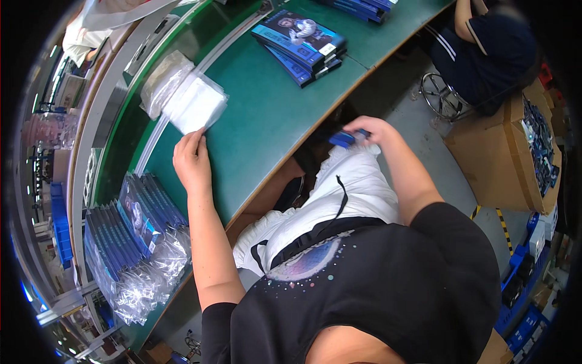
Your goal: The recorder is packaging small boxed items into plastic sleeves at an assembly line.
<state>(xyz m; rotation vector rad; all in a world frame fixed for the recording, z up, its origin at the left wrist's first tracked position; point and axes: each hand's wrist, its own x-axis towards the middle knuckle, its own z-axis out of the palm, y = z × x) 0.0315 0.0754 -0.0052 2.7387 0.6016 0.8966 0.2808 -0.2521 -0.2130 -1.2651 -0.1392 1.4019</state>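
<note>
Just beyond the fingertips of the left hand (192, 161) lies a stack of clear plastic bags (197, 103), touched at its near corner; the fingers are bent and close together, but whether they pinch a bag I cannot tell. Rightward of that hand, past the edge of the green table (257, 115), the right hand (371, 130) curls around a small, blurred blue object (342, 139), forearm slanting inward.
</note>
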